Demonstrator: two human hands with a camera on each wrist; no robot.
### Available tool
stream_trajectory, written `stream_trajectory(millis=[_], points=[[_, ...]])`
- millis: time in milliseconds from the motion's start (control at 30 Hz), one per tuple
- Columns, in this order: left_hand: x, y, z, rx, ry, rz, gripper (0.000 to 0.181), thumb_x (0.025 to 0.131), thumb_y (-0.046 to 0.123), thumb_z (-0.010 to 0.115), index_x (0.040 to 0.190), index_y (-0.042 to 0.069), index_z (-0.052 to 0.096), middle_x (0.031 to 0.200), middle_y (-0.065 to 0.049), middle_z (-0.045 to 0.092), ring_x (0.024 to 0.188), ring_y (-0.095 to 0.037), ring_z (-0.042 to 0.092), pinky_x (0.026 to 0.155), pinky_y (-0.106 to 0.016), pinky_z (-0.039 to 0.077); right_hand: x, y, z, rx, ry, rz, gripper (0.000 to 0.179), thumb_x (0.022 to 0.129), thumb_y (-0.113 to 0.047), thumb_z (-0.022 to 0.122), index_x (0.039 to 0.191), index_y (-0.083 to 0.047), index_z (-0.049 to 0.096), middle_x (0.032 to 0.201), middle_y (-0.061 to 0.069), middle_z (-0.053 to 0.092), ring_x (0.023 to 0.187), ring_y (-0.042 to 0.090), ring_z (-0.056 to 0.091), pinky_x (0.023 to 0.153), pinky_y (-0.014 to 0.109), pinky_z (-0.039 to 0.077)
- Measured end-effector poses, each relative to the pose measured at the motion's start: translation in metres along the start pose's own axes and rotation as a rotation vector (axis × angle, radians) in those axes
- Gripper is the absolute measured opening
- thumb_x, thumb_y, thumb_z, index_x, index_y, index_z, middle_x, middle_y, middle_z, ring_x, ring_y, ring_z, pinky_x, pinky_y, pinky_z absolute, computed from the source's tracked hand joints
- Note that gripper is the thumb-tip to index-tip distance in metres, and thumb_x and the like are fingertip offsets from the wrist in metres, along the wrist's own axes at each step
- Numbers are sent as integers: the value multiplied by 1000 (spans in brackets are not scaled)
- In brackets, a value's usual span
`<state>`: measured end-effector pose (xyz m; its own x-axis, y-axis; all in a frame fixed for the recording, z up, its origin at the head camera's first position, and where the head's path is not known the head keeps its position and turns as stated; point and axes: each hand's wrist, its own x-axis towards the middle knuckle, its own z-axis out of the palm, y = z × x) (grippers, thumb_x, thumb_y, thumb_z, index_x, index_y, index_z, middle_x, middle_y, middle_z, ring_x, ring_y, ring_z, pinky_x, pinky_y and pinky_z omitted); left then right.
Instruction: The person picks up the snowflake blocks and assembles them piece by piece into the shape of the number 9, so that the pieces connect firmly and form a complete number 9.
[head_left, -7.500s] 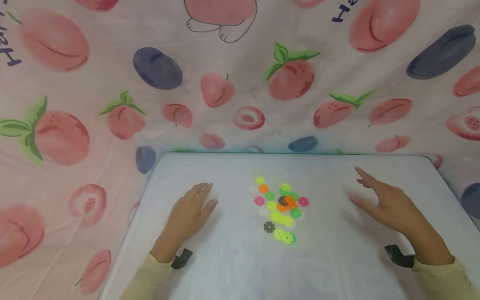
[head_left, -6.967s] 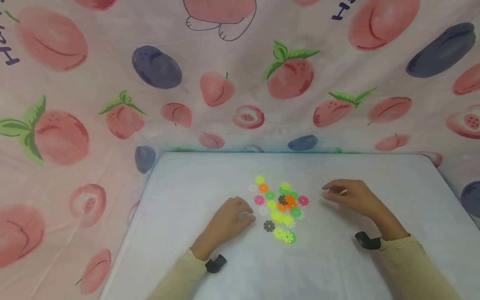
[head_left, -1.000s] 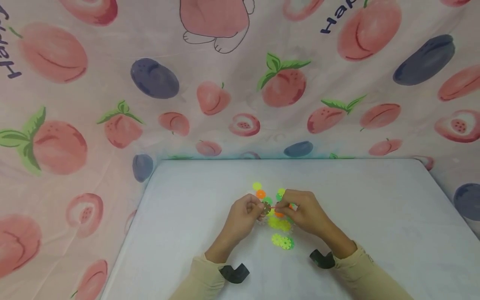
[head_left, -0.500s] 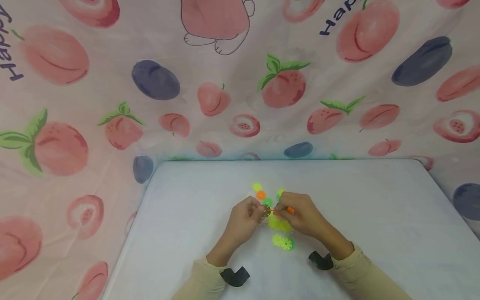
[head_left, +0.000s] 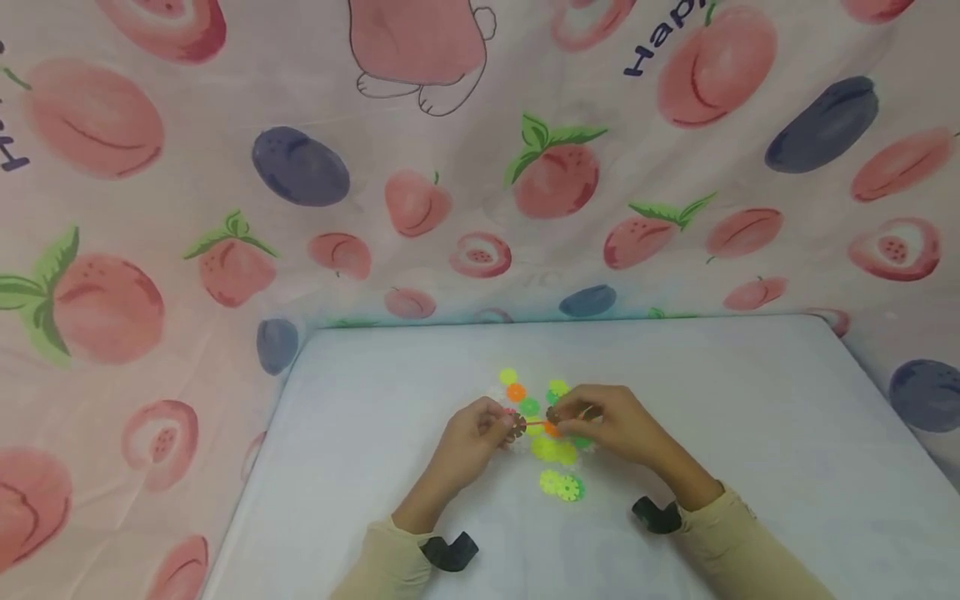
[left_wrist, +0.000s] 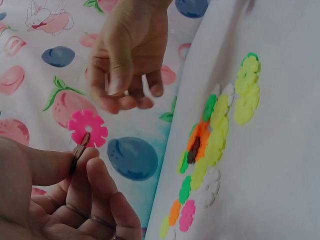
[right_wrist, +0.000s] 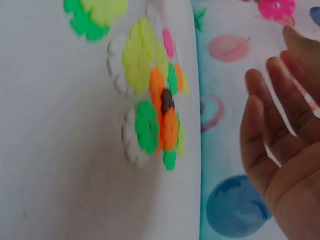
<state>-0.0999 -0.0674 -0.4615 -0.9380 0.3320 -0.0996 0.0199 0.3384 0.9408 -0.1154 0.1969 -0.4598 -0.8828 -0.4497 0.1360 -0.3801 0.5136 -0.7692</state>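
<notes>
My left hand (head_left: 468,446) pinches a brown snowflake disc (left_wrist: 80,152) between thumb and fingers, held up above the table. A pink snowflake disc (left_wrist: 87,129) is slotted into its edge, the two standing crosswise; in the head view the pink one shows as a thin line. My right hand (head_left: 615,425) is just right of the joined pair, fingers loosely bent and apart. Nothing sits in its grasp in either wrist view. Below both hands lie loose snowflake discs in yellow, green, orange, white, pink and brown, such as a yellow disc (head_left: 550,482) at the front.
The white table (head_left: 375,367) carries the spread of discs near its middle, some overlapping. A fruit-print cloth (head_left: 420,267) hangs behind and along the left side. A black wrist mount (head_left: 450,552) sits under the left wrist, another mount (head_left: 656,515) under the right.
Seven seconds ago both hands were empty beside the discs. Since then the brown and pink discs were picked up and joined. Just now my right hand released the pink disc and drew slightly right.
</notes>
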Motion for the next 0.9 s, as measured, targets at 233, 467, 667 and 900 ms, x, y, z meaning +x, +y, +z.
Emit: stream_trajectory(millis=[233,467,667,900], points=[[-3,-5,-10,-34,3,-32,20,103,28,61,101,8,61,96,-7,75,80,-17,70,80,-49,58,-3,19,-10,-112,-40,79,20,87,-27,82,103,-15,77,94,-12,73,86,4,66,76,27,57],[-1,-9,-13,-46,-35,-28,20,104,26,58,102,7,57,97,-6,75,81,-17,69,84,-47,58,-4,30,-14,-175,-71,74,15,86,-26,83,94,-15,78,85,-11,70,78,4,59,72,25,54],[0,-12,-15,-55,-68,-23,16,106,24,55,104,8,54,100,-5,77,82,-19,72,84,-43,58,1,35,-12,-218,-134,206,11,84,-26,85,87,-21,76,77,-10,64,72,10,52,65,24,46],[3,-15,-18,-51,-73,-26,13,107,23,54,104,10,54,98,-2,78,83,-22,73,84,-43,58,4,39,-8,-249,-177,271,16,80,-26,87,87,-18,74,69,-6,57,68,13,50,62,28,43]])
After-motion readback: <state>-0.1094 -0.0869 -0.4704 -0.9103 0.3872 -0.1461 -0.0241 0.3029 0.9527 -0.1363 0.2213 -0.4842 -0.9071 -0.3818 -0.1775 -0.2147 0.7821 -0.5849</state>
